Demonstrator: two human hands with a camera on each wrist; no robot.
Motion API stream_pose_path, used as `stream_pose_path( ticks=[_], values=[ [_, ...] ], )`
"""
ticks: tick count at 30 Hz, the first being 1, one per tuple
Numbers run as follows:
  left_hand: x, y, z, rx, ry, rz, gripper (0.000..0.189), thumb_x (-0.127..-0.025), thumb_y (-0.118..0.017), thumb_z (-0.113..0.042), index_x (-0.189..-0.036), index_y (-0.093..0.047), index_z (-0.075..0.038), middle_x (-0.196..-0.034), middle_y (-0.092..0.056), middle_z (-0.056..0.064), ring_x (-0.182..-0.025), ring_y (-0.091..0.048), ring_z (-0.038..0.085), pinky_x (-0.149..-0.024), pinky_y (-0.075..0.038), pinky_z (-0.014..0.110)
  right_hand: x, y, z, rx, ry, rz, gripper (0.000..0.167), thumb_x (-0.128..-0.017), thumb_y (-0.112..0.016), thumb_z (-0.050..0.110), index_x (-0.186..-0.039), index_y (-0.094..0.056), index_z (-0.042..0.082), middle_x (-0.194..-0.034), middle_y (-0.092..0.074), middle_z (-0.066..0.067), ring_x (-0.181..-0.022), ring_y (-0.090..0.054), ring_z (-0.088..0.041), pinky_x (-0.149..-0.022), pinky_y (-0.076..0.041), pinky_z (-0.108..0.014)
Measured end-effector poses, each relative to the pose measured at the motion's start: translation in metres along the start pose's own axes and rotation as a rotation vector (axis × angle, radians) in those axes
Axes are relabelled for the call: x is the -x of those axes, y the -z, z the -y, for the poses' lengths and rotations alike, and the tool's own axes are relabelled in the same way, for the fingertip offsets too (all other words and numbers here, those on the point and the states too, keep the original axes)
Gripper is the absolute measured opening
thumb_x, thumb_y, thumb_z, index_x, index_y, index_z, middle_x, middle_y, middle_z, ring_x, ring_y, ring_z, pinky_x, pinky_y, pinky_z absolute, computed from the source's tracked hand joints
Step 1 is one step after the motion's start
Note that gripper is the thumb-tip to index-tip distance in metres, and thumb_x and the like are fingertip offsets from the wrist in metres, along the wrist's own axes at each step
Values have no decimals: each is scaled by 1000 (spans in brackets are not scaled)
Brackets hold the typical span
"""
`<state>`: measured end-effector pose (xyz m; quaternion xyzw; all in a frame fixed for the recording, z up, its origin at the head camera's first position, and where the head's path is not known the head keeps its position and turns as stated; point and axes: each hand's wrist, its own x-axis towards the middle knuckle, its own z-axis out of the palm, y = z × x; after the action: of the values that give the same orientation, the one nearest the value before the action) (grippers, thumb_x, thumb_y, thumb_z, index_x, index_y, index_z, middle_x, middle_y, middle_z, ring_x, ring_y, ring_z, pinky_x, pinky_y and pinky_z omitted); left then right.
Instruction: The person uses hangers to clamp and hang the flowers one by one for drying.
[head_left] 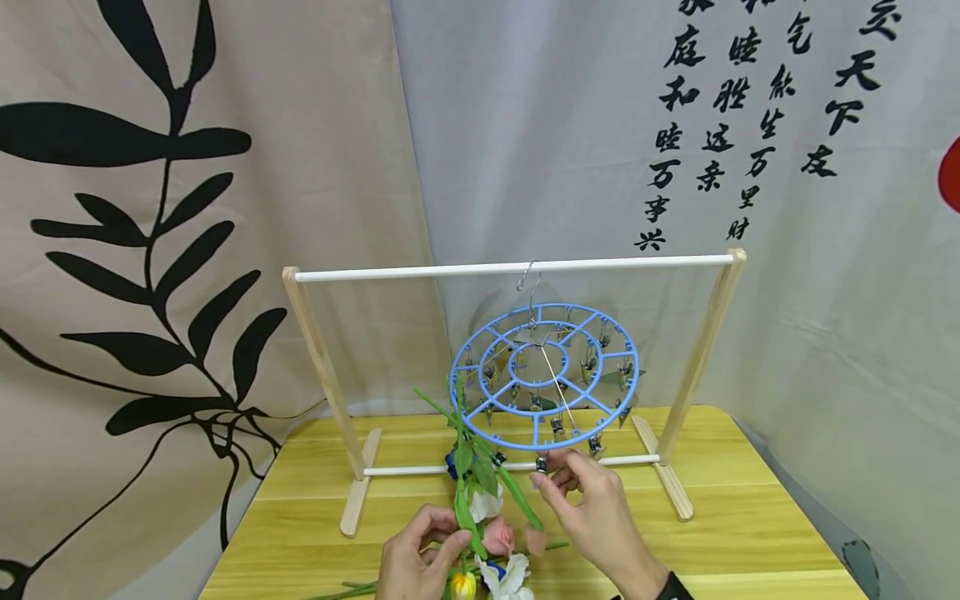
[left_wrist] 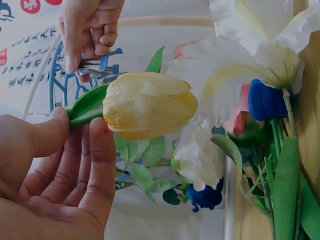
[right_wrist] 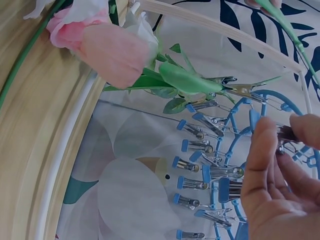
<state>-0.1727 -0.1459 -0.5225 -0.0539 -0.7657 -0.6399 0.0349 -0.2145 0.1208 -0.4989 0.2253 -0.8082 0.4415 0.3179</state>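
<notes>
A blue round clip hanger (head_left: pixel 536 447) hangs by its metal hook from a white rail (head_left: pixel 450 270). My left hand (head_left: pixel 420 554) pinches a yellow tulip (left_wrist: pixel 150 106) by its green stem just behind the bloom, in front of the hanger. At the hanger's near rim, my right hand (head_left: pixel 592 508) pinches a small metal clip (head_left: pixel 542 463) between thumb and fingers. Whether that clip's mouth is apart is hidden. Left of this clip, a pink tulip (right_wrist: pixel 112 55), a white flower (head_left: pixel 486 503) and a blue rose (head_left: pixel 452 465) hang head down.
Wooden posts (head_left: pixel 322 375) with flat feet hold up the rail on a wood-grain table (head_left: pixel 300 517). More flowers, including a white one (head_left: pixel 513 579), lie at the front edge. Several clips (right_wrist: pixel 192 182) dangle from the hanger. Printed curtains (head_left: pixel 525 125) stand behind.
</notes>
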Motion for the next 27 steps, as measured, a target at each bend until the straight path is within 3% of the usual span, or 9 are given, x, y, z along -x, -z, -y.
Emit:
stream_pose_path(
  ticks=[5,12,19,27],
  values=[
    [1,-2,-1,30,-12,-8,20,-105,-89,-13,-115,-77,-2,-106,-80,12,-88,-78,5,-71,-71,29,-1,-4,1,-42,3,3,25,-99,-92,1,-121,-81,5,-99,-84,2,-78,-72,3,-68,-66,-19],
    [3,-7,-1,64,-89,-5,16,-104,-87,-7,-113,-75,-1,-100,-80,12,-81,-77,7,-69,-72,32,2,-11,5,-101,-18,22,23,-103,-89,4,-124,-82,6,-95,-84,3,-76,-73,2,-65,-66,-20],
    [0,-10,-3,100,23,15,23,-104,-89,-15,-117,-75,-2,-105,-80,12,-88,-79,8,-75,-73,31,-3,-19,9,-151,-76,47,20,-105,-88,11,-124,-84,8,-98,-85,2,-78,-77,1,-67,-68,-23],
    [-3,-14,-5,105,43,0,24,-105,-89,-16,-119,-76,-2,-108,-82,14,-89,-80,10,-77,-74,33,-12,-31,18,-235,-141,89,15,-109,-86,18,-121,-85,10,-100,-87,-1,-77,-83,-9,-68,-70,-26]
  ],
)
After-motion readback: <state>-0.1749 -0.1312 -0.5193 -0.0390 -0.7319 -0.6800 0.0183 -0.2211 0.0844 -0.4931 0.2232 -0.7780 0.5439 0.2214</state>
